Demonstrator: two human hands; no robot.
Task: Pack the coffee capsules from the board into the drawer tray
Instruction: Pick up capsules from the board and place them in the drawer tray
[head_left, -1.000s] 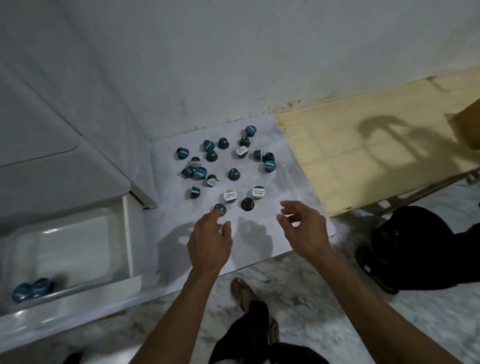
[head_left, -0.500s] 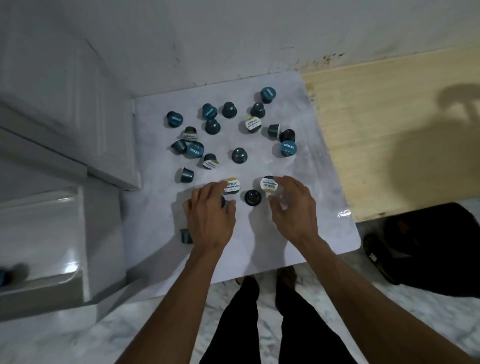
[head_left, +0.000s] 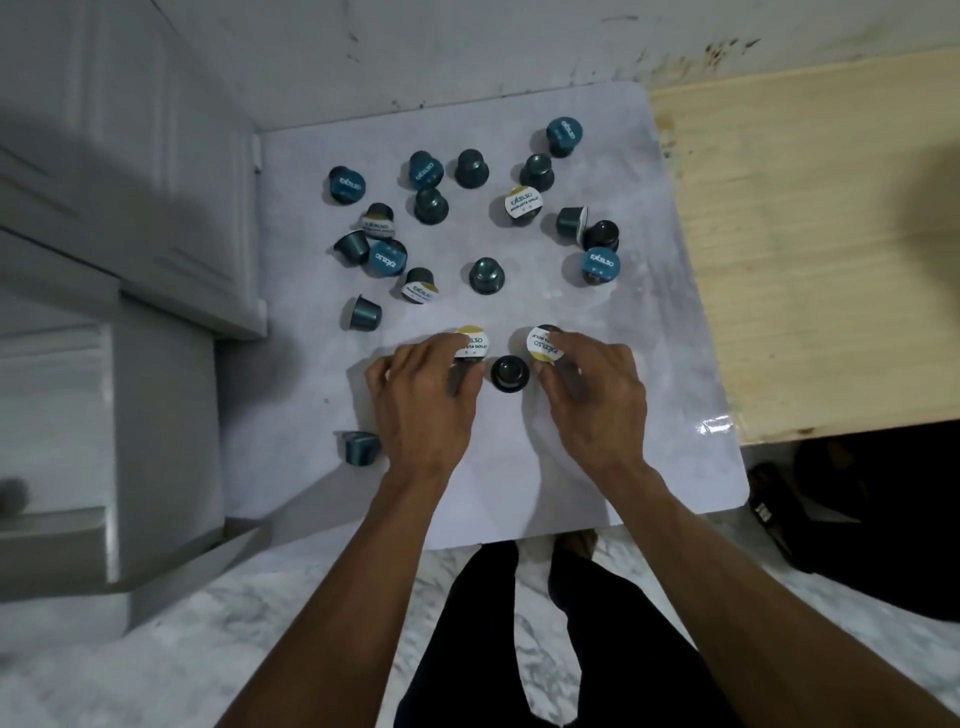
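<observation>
Head view: two white-lidded coffee capsules are pinched at once on the board (head_left: 519, 467), one (head_left: 471, 344) in the left hand (head_left: 423, 400) grip, one (head_left: 544, 343) in the right hand (head_left: 592, 400). A dark capsule (head_left: 510, 373) sits between. Light, stiff little cups, likely slick; best taken by the sides under the rim. Many more are scattered beyond.

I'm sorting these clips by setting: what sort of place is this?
Probably a room in a home, with the work done at floor level. A marbled floor, a scuffed white wall, and a white cabinet surround the white board strewn with coffee capsules.
</observation>
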